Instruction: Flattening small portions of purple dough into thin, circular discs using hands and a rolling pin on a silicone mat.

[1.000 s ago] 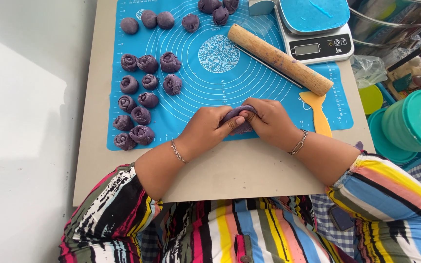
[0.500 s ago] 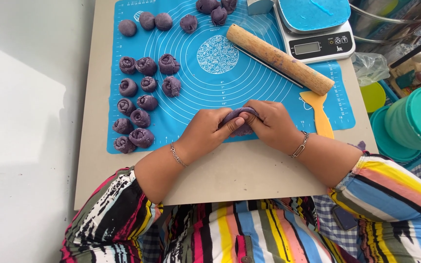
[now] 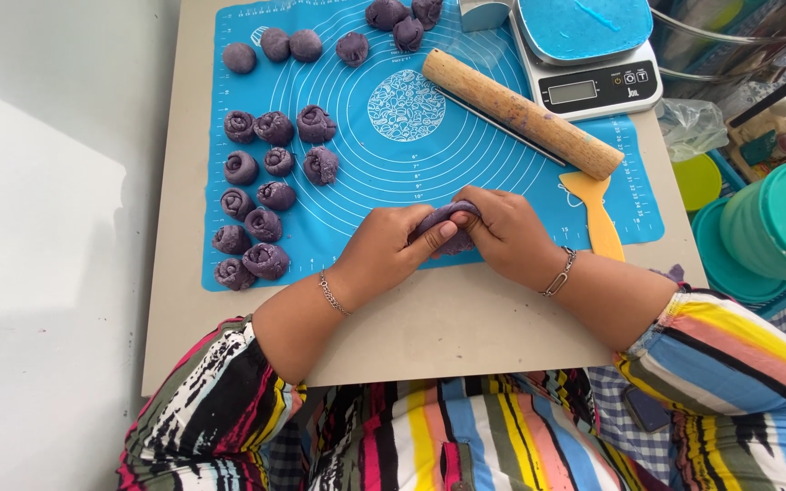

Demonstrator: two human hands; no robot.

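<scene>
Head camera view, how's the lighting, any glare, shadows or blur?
Head view: bright, even daylight and sharp focus; soft shadow under both hands on the blue mat; the white floor at left is nearly washed out; mild wide-angle bend at the edges.

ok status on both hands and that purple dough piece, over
Left hand and right hand both pinching the purple dough piece over the blue silicone mat. Wooden rolling pin and yellow scraper close by, not touching.

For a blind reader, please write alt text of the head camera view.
Left hand and right hand pinch a purple dough piece over a blue mat. Shaped dough balls lie left; a rolling pin and scale behind.
</scene>
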